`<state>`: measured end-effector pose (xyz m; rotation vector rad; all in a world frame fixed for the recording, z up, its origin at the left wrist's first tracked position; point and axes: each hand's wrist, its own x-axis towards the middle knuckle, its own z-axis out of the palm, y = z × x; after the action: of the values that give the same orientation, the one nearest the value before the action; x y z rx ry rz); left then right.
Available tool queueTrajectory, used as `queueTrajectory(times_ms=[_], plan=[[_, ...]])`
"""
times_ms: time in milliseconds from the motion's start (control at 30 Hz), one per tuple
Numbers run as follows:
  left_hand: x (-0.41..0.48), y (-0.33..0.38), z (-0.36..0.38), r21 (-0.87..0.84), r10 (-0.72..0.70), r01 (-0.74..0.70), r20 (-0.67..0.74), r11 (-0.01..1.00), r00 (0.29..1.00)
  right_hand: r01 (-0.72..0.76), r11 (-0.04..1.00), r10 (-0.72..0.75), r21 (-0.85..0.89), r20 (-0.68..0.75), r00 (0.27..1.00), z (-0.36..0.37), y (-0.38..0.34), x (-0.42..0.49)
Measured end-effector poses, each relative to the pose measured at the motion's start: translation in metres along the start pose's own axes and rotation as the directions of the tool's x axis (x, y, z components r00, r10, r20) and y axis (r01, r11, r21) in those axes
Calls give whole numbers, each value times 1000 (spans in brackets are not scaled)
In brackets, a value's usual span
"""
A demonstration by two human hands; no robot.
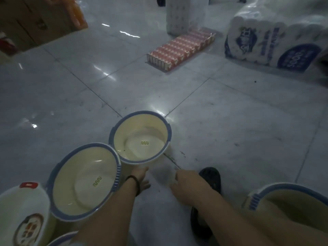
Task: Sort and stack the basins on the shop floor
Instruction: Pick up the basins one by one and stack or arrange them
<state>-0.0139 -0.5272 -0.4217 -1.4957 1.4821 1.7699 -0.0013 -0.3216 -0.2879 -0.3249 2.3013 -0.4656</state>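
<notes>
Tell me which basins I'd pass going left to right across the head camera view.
White basin with a red label → nearer blue-rimmed cream basin → farther blue-rimmed cream basin → blue-rimmed basin at the right edge. I left out the partly hidden rim at the bottom.

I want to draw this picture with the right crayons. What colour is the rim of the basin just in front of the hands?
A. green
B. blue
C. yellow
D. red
B: the far basin has a blue rim around its cream inside, the same as the near basin touching it.
</notes>
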Motion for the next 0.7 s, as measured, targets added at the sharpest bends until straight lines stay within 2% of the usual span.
queueTrajectory(times_ms=[100,200,367,467,567,700], plan=[[21,2,15,-404,2,42,109,914,994,0,1000,1,-21,33,999,-3,1,6],[32,16,24,-598,65,59,184,800,981,54,996,-43,-66,150,988,-2,-7,9],[37,30,33,-624,123,-62,56,779,991,61,997,-51,-49,193,980,-5,1,7],[26,35,40,-661,80,-29,47,750,996,23,997,-8,-76,184,983,-8,20,6],[-1,37,55,-681,71,-18,50,732,996,-71,997,70,-1,112,991,-13,37,0],[-56,28,85,-628,136,-20,138,778,981,-135,970,153,203,-73,986,-25,36,-20]])
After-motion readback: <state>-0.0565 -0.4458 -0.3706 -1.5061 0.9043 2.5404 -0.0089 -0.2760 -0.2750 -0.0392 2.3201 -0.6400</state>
